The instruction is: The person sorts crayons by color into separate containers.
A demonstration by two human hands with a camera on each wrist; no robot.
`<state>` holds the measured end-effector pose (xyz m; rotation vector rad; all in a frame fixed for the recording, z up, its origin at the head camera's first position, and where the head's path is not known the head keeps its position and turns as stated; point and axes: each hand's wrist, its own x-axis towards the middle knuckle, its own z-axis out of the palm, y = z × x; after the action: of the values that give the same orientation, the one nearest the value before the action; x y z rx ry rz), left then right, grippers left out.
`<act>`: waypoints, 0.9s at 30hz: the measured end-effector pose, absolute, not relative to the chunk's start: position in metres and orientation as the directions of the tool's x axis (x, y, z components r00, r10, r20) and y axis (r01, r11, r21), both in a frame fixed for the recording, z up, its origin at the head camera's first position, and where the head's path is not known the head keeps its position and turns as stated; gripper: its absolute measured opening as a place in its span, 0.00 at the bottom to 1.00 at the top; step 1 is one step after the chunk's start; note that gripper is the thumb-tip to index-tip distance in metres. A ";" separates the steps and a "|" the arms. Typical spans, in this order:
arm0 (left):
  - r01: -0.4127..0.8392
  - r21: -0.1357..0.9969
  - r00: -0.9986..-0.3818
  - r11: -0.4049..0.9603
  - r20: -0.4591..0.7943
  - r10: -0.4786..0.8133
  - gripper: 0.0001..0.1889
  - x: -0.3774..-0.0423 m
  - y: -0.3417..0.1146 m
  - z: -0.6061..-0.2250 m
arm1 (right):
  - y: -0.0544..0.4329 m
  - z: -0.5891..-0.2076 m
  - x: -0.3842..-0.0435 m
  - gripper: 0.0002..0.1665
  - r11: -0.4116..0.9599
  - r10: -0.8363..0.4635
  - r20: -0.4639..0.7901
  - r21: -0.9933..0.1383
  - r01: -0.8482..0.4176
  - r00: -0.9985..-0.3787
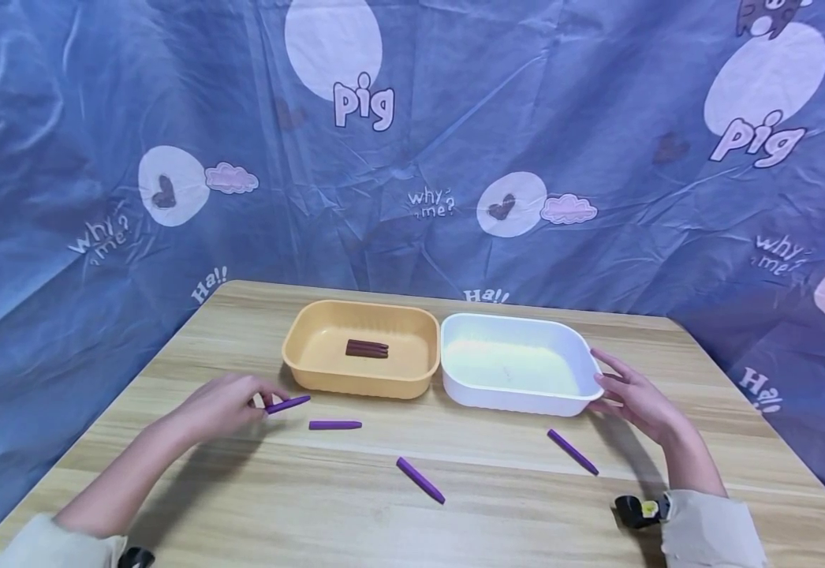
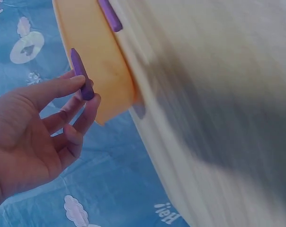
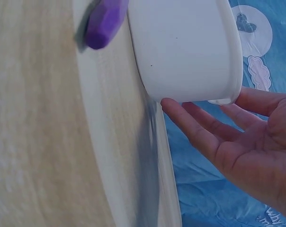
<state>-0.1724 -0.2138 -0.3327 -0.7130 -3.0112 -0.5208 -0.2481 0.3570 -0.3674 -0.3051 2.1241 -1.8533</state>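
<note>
Three crayons [image 1: 335,424] dot the table [image 1: 498,513]; left fingers [image 2: 89,112] pinch another crayon [image 2: 77,62], extended right fingers [image 3: 192,125] touch the white bin [image 1: 515,401].

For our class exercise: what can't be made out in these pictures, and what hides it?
- Left wrist view: one end of the loose purple stick, cut off by the top edge.
- Right wrist view: one end of the foreground purple stick, cut off likewise.
- Right wrist view: the inside of the white bin, hidden by its wall.
- Head view: fine marks on the brown sticks, too small.
</note>
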 end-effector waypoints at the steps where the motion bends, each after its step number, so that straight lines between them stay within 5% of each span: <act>1: 0.437 0.315 -0.896 0.842 0.077 0.437 0.19 -0.173 -0.212 -0.331 | 0.357 -0.368 -0.248 0.40 0.146 -0.354 -0.089 -0.989 0.039 -0.931; 27: 0.475 0.331 -0.876 0.815 0.090 0.474 0.18 -0.199 -0.178 -0.303 | 0.356 -0.368 -0.249 0.39 0.159 -0.341 -0.098 -0.986 0.046 -0.935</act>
<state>-0.1991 -0.1784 -0.3031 -0.7810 -2.9896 -0.5470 -0.2492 0.3557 -0.3684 -0.2839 2.1431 -1.8402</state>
